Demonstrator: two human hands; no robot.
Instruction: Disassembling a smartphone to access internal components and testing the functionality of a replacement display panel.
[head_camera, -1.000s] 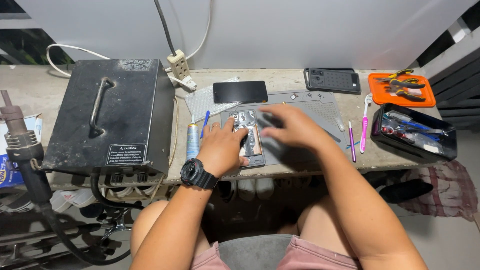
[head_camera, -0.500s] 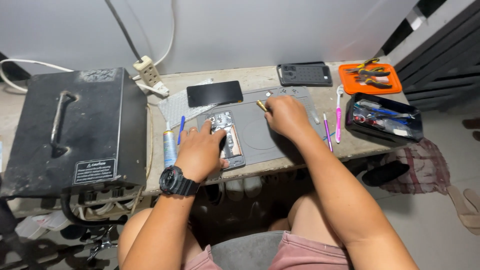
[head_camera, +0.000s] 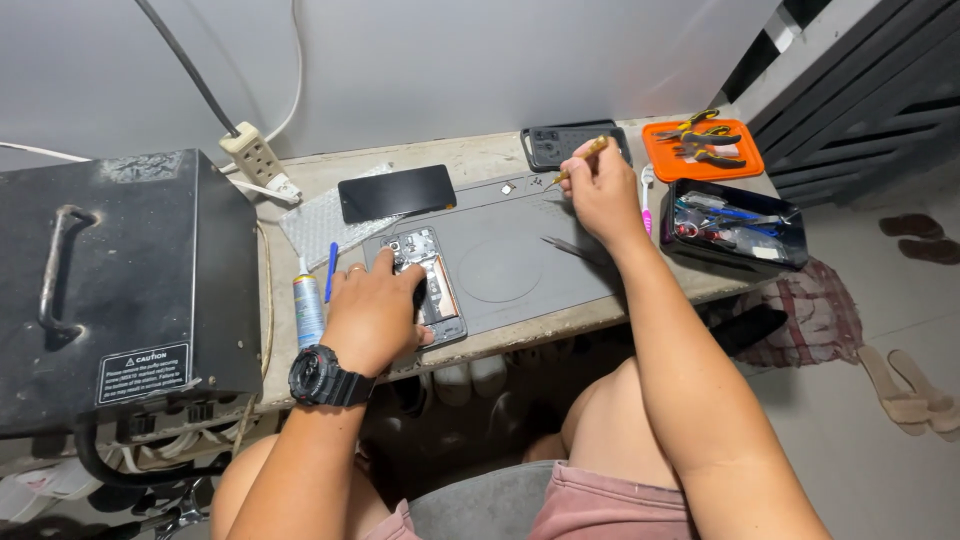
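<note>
An opened phone (head_camera: 415, 252) with its insides showing lies on the grey work mat (head_camera: 510, 270). My left hand (head_camera: 375, 310), with a black watch on the wrist, presses down on the phone's lower part. My right hand (head_camera: 600, 190) is raised over the mat's far right corner and holds a thin screwdriver with a yellowish handle (head_camera: 580, 160), tip pointing left toward small parts (head_camera: 510, 187) on the mat. Metal tweezers (head_camera: 570, 247) lie on the mat just left of my right wrist.
A black phone screen (head_camera: 397, 192) lies behind the mat, a black phone cover (head_camera: 553, 145) farther right. An orange tray with pliers (head_camera: 702, 150) and a black tool bin (head_camera: 735, 225) sit at the right. A glue tube (head_camera: 308, 310), blue pen (head_camera: 330, 272) and big black box (head_camera: 110, 280) are left.
My right hand left the phone, moved right and away to the mat's far corner, now holding the screwdriver up. My left hand stayed on the phone. The view shifted left.
</note>
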